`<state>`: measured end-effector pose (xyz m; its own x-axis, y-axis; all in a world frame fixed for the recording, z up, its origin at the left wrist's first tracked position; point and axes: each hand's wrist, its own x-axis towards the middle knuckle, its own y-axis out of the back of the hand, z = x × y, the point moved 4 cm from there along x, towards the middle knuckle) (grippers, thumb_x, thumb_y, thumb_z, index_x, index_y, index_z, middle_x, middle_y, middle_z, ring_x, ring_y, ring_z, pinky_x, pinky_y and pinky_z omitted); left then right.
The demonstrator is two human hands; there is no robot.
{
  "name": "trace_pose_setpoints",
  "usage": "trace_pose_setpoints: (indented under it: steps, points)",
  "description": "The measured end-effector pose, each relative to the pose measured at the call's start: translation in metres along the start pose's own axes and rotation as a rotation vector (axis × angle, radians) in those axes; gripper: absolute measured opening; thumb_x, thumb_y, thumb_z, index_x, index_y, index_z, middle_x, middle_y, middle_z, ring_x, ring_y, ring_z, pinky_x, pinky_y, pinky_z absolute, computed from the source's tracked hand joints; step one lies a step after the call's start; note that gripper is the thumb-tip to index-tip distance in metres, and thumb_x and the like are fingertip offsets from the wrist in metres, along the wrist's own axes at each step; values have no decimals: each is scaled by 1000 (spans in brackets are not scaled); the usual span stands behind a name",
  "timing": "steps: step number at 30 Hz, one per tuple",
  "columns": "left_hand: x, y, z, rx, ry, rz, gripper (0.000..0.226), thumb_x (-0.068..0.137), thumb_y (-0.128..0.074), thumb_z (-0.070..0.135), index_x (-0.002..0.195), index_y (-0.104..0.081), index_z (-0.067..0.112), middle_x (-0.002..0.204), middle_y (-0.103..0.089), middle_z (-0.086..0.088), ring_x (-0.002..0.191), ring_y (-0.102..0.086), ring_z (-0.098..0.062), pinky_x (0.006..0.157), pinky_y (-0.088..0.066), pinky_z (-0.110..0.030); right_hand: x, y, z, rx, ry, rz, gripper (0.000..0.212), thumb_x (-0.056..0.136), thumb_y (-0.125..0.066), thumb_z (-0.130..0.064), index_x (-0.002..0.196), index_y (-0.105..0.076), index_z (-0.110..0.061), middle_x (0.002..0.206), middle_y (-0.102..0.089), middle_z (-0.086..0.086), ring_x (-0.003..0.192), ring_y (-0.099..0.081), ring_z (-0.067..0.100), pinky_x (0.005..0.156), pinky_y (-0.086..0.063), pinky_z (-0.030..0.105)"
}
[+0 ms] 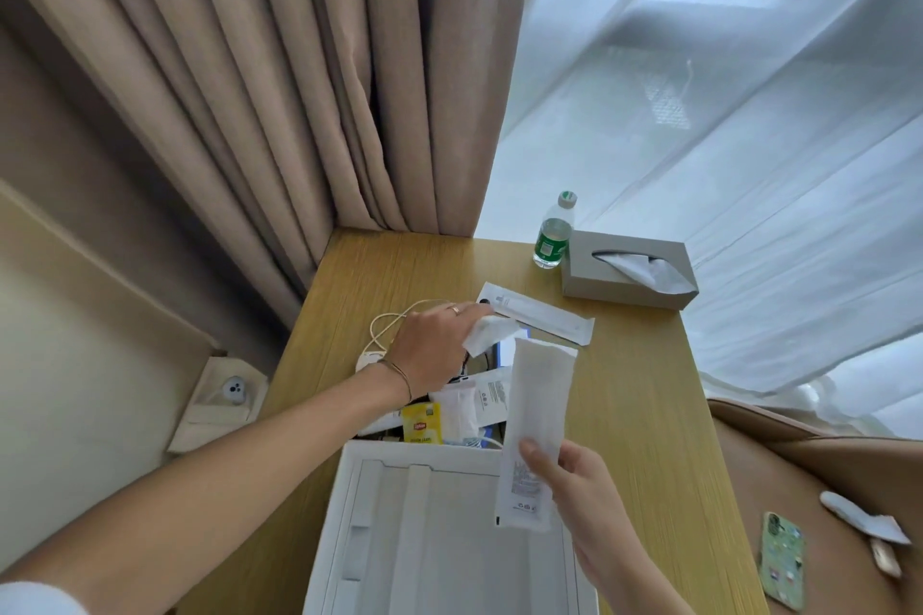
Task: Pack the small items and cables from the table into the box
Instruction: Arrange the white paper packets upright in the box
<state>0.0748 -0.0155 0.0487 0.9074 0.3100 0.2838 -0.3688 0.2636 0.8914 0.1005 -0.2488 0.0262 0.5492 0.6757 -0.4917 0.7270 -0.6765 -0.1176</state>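
Observation:
A white box [379, 539] with a moulded insert lies open at the near edge of the wooden table [634, 395]. My right hand [574, 499] holds a long white sachet [537, 415] upright over the box's far right corner. My left hand [432, 347] reaches over a heap of small items and grips a small white packet [492, 332]. Behind the box the heap holds a yellow tea bag [422, 424], white sachets [457, 407] and a white cable [394, 320] with a plug. A long flat white package [542, 317] lies farther back.
A grey tissue box [627, 270] and a green-labelled water bottle [553, 235] stand at the table's far right. Beige curtains hang behind on the left, sheer white ones on the right. A phone [783, 559] lies on a tan seat at the right.

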Motion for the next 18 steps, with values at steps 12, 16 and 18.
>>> trace_pose_setpoints:
  steps: [12, 16, 18]
  points:
    - [-134, 65, 18, -722, 593, 476, 24, 102, -56, 18, 122, -67, 12, 109, -72, 11, 92, -68, 4, 71, -55, -15, -27, -35, 75, -234, 31, 24, 31, 100, -63, -21, 77, -70, 0, 66, -60, 9, 67, -56, 18, 65, -43, 30]
    - [-177, 75, 14, -808, 677, 529, 22, 101, -58, 19, 121, -65, 25, 118, -69, 16, 109, -65, 1, 83, -52, -11, -21, -39, 100, -413, 44, 41, 30, 98, -63, -16, 70, -73, -21, 66, -72, -7, 64, -64, 5, 63, -48, 23]
    - [-192, 83, 11, -821, 688, 569, 26, 101, -57, 17, 126, -64, 23, 121, -70, 13, 115, -63, -1, 88, -50, -9, -17, -39, 110, -462, 3, 47, 22, 98, -62, -17, 85, -77, -27, 81, -79, -10, 78, -73, 5, 73, -57, 27]
